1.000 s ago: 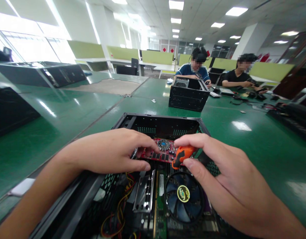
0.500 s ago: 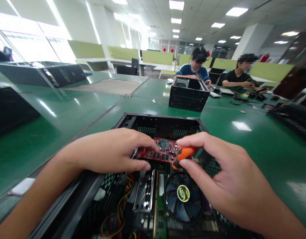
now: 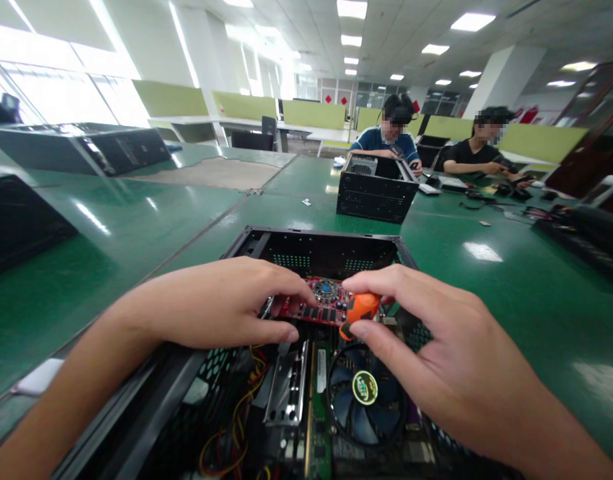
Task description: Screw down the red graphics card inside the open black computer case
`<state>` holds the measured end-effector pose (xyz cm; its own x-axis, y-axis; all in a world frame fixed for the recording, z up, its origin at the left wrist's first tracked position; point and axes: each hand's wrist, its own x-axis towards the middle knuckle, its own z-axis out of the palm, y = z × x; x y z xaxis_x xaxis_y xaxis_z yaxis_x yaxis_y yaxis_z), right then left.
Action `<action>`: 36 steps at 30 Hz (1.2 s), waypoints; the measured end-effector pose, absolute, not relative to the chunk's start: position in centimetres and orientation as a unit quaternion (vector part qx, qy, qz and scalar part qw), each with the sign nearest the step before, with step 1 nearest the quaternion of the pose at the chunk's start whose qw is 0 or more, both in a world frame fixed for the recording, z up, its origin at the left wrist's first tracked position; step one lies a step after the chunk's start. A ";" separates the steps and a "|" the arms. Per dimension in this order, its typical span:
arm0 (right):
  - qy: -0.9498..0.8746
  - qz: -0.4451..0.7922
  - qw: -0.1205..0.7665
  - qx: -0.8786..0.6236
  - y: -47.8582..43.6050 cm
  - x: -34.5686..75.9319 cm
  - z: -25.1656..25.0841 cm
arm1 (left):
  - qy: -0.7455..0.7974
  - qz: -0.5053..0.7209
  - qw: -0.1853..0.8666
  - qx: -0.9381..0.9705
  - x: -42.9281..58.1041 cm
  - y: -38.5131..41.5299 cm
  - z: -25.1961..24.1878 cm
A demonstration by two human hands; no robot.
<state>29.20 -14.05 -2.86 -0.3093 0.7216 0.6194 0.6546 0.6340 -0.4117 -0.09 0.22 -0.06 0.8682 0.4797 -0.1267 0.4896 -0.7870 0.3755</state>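
My right hand (image 3: 436, 333) pinches an orange and black screwdriver handle (image 3: 361, 309) between thumb and fingers; its shaft and tip are out of sight. Just beyond lies a red graphics card (image 3: 322, 313) with a small round fan, inside an open computer case (image 3: 331, 235). Over the card's left end reaches my left hand (image 3: 246, 300), thumb and forefinger apart. Whether its partly hidden fingertips touch the card I cannot tell. Nearer me in the case are a black cooling fan (image 3: 344, 413), a silver metal plate (image 3: 286, 390) and a green memory stick (image 3: 322, 400).
Yellow and black wires (image 3: 236, 427) run along the case's left side. Another black case (image 3: 376, 197) stands across the green table (image 3: 266, 210), in front of a seated person. A second person sits farther right. More dark cases (image 3: 131, 150) lie on the left.
My right hand has shifted slightly left, and the screwdriver handle has turned a little in its fingers. My left hand stays nearly still.
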 end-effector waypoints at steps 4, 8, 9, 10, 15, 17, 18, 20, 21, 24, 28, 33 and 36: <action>-0.808 0.073 0.409 -0.417 -14.2 29.3 -2.8 | 0.253 0.001 0.188 0.949 -0.1 0.2 -0.1; -0.822 0.078 0.397 -0.401 -14.1 29.2 -3.1 | 0.257 -0.010 0.201 0.945 -0.2 0.2 -0.2; -0.823 0.073 0.395 -0.401 -14.1 29.2 -3.1 | 0.256 -0.012 0.204 0.945 -0.2 0.2 -0.2; -0.824 0.070 0.392 -0.402 -14.1 29.2 -3.1 | 0.254 -0.013 0.205 0.945 -0.2 0.2 -0.1; -0.821 0.085 0.391 -0.406 -14.3 29.1 -2.8 | 0.261 -0.014 0.196 0.945 0.0 0.2 0.0; -0.817 0.087 0.395 -0.411 -14.4 29.1 -2.8 | 0.264 -0.017 0.189 0.946 0.1 0.2 0.0; -0.816 0.089 0.396 -0.412 -14.4 29.1 -2.8 | 0.265 -0.017 0.186 0.946 0.1 0.1 0.0; -0.815 0.095 0.398 -0.409 -14.3 29.1 -2.8 | 0.266 -0.016 0.184 0.946 0.0 0.2 -0.1; -0.814 0.098 0.399 -0.410 -14.3 29.0 -2.8 | 0.264 -0.014 0.183 0.947 0.0 0.2 -0.1; -0.812 0.087 0.393 -0.423 -14.1 28.9 -2.7 | 0.255 -0.012 0.192 0.948 -0.1 0.3 -0.2; -0.801 0.049 0.398 -0.445 -14.2 28.9 -2.6 | 0.246 -0.002 0.209 0.946 0.0 0.3 -0.2; -0.788 0.126 0.423 -0.430 -15.3 29.5 -2.3 | 0.252 -0.009 0.197 0.947 0.1 0.2 0.0; -0.810 0.159 0.393 -0.405 -16.0 29.6 -1.8 | 0.257 -0.024 0.194 0.946 0.1 0.1 0.1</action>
